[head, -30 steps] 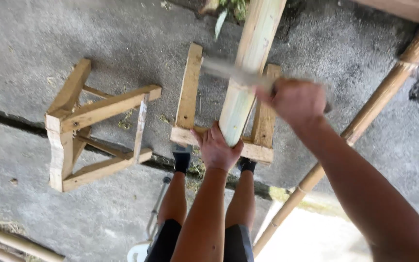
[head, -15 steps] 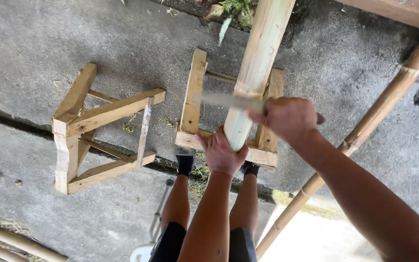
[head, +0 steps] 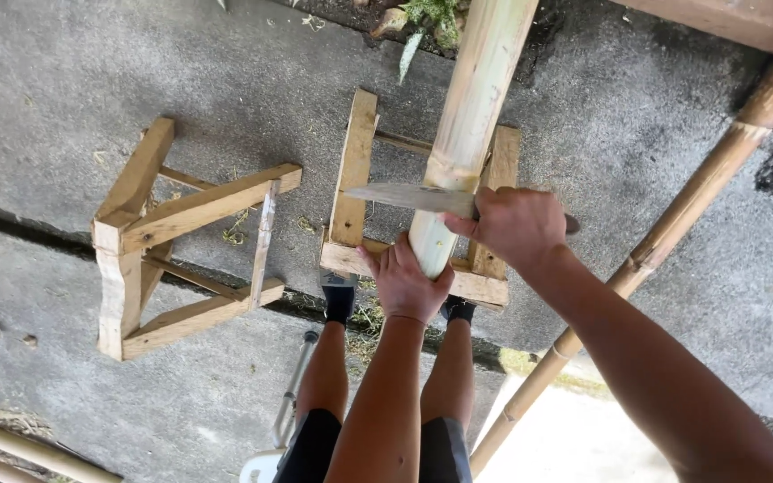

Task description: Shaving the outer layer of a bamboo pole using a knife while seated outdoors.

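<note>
The pale pole (head: 471, 134) lies lengthwise across the wooden stand (head: 351, 179), its near end resting over the stand's near rail, which keeps it raised off the concrete (head: 91, 80) and steady for cutting. The left hand (head: 407, 284) is cupped around the near end of the pole, fingers wrapped and pressing it down against the stand. The right hand (head: 513, 225) is closed tight on the handle of a knife (head: 404, 197), with the blade laid crosswise on the pole just beyond the left hand, pointing left. A second stand (head: 181, 241) lies tipped on its side to the left, well apart. A brown pole (head: 673, 224) leans diagonally at right, untouched. Both legs stand just near of the stand.
</note>
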